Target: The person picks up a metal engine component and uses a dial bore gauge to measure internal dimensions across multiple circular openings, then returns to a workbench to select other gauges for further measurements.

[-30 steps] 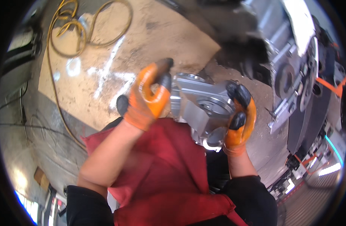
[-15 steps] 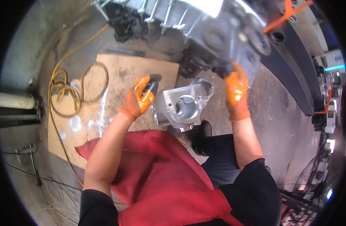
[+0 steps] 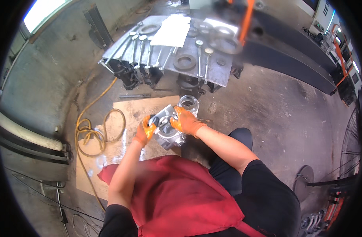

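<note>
A silvery machined metal housing (image 3: 168, 141), with a wide round bore and a ring-shaped end at its far right, is in front of me above the cardboard. My left hand (image 3: 145, 129), in an orange glove with dark fingertips, grips its left edge. My right hand (image 3: 186, 121), gloved the same way, has its fingers curled over the housing's right side, with the tips at the bore. Whether anything small sits under those fingertips is hidden.
A metal-topped table (image 3: 218, 75) ahead carries dial bore gauges (image 3: 141, 49), a ring (image 3: 185, 62) and white paper (image 3: 172, 31). A brown cardboard sheet (image 3: 90, 181) and a coiled yellow hose (image 3: 86, 134) lie on the floor at left. A fan (image 3: 349, 138) stands at right.
My right hand has come back from the table to the housing. My left hand has closed on the housing's left edge. The view has tilted up, showing more of the table.
</note>
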Available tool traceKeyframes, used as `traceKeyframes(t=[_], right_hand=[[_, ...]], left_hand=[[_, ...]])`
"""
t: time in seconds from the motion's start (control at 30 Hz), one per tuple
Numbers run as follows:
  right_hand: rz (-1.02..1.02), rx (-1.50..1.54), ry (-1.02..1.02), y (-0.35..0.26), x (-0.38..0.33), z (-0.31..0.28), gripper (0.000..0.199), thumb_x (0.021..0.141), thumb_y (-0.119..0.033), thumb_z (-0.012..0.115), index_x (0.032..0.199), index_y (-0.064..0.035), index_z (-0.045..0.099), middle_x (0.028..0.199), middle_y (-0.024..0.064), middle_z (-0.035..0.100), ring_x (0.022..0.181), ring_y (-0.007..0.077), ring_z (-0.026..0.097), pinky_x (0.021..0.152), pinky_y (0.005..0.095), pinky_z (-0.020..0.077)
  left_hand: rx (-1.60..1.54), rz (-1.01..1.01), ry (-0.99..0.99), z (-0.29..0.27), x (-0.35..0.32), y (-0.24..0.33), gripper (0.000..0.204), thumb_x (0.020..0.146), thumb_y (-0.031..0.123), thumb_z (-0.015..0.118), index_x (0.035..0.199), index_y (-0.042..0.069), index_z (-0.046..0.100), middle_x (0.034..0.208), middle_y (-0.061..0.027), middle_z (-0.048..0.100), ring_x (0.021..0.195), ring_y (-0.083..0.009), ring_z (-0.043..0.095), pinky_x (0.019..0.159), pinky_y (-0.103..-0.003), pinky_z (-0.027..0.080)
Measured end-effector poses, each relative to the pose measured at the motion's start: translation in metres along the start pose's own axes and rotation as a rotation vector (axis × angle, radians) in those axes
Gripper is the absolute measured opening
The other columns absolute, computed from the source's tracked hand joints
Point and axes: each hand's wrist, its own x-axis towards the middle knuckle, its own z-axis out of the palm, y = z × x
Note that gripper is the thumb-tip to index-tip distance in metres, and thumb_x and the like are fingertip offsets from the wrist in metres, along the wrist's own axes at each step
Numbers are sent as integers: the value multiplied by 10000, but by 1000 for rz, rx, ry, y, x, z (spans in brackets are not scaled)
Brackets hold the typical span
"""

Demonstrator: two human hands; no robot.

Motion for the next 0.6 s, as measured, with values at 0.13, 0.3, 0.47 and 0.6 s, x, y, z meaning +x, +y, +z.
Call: traceKeyframes(t=[0.13, 0.3, 0.47, 0.6], right_hand=[[-114, -23, -40, -2, 13, 0, 554, 871, -382, 695, 1274, -14, 600, 1216, 243, 650, 1109, 416, 637, 952, 479, 504], [-14, -103, -45, -25, 30, -12, 504, 851, -416, 715, 1217, -74, 660, 1150, 231, 684, 1085, 400, 652, 924, 462, 519], [137, 39, 145, -24, 49, -44, 583, 877, -388, 701, 1290, 13, 606, 1261, 278, 635, 1194, 419, 602, 1014, 441, 481], [67, 314, 241, -8, 60, -106, 551, 948, -377, 620, 1285, 59, 596, 1190, 267, 678, 1152, 328, 654, 975, 387, 489]], left_hand=[[-103, 5, 268, 24, -37, 14, 305, 977, 76, 582, 1276, 17, 594, 1054, -19, 662, 912, -108, 588, 801, -269, 496], [-291, -90, 303, 8, -5, -8, 270, 990, 87, 604, 1246, 2, 590, 968, -25, 647, 790, -94, 562, 698, -254, 475], [-273, -299, 127, -8, 18, -1, 291, 996, 50, 581, 1283, 1, 575, 1077, -59, 659, 915, -133, 587, 816, -253, 476], [-253, -296, 41, -27, 34, -8, 340, 952, 95, 647, 1278, 10, 605, 1092, -36, 667, 956, -142, 595, 865, -289, 481]])
